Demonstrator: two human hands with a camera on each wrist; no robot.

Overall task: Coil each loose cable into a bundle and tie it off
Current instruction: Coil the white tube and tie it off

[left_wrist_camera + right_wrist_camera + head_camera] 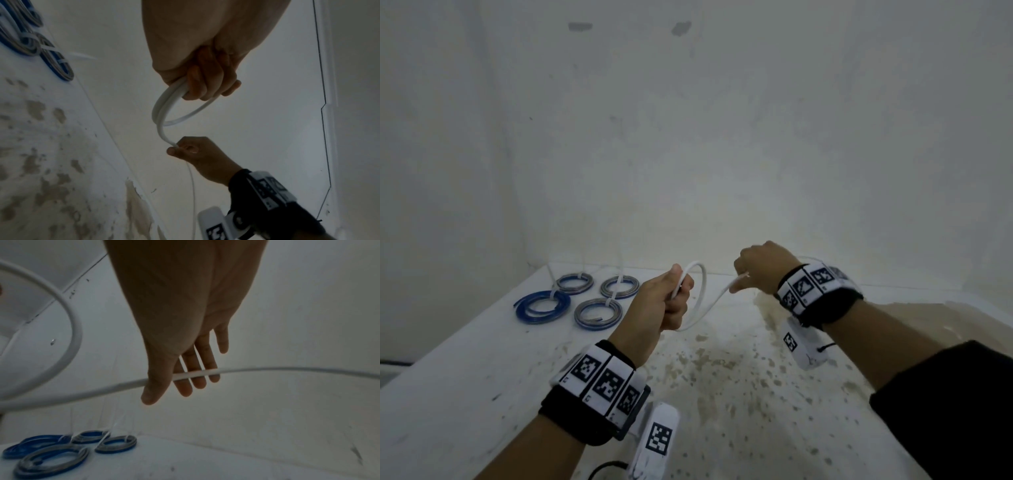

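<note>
- White cable (700,294) is up above the table (465,370), looped in the left hand (666,301), fist wrapped round it.
- Right hand (762,270) pinches it between thumb and fingers (200,369); the far end runs out of frame.
- Four tied coils (571,301) sit back-left, blurry.

Dim, flat light; wrist views dark, soft, bowed at edges

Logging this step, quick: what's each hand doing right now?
Left hand: closed, gripping a loop of the white cable.
Right hand: thumb pinching the same white cable against nearly straight fingers.
</note>
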